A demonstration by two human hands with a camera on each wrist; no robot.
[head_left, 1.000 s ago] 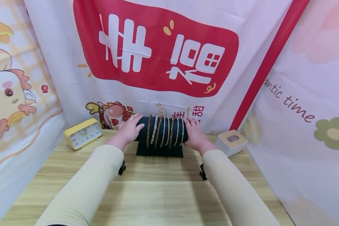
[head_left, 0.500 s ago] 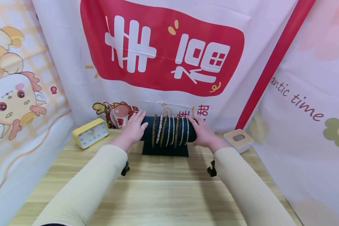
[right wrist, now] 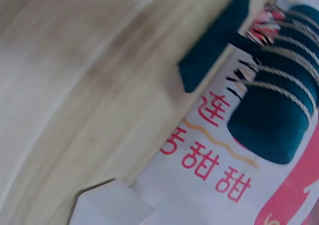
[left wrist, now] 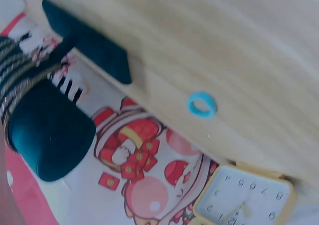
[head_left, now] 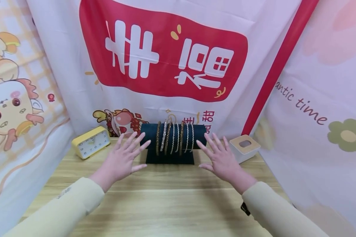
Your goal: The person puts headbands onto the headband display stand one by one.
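A dark teal T-bar bracelet stand (head_left: 149, 129) stands upright at the back of the table. Several gold and silver bracelets (head_left: 166, 138) loop round its padded roll, and its flat base (head_left: 169, 160) rests on the wood. My left hand (head_left: 121, 161) is spread in front of the roll's left end, holding nothing. Mirroring it at the right end, my right hand (head_left: 223, 159) also has straight, parted fingers and holds nothing. Both wrist views show the roll's ends bare of fingers. In the left wrist view a small turquoise ring (left wrist: 202, 105) lies on the table; the head view does not show it.
A yellow alarm clock (head_left: 91, 142) stands at the back left. At the back right is a white tissue box (head_left: 245, 148) with a wood-coloured lid. Printed cloth (head_left: 166, 108) hangs behind the table (head_left: 166, 204) and along both sides.
Both hands have let go of the roll's two ends and drawn back towards me, spreading their fingers. The bracelet stand keeps its place on the table. The head view has shifted slightly.
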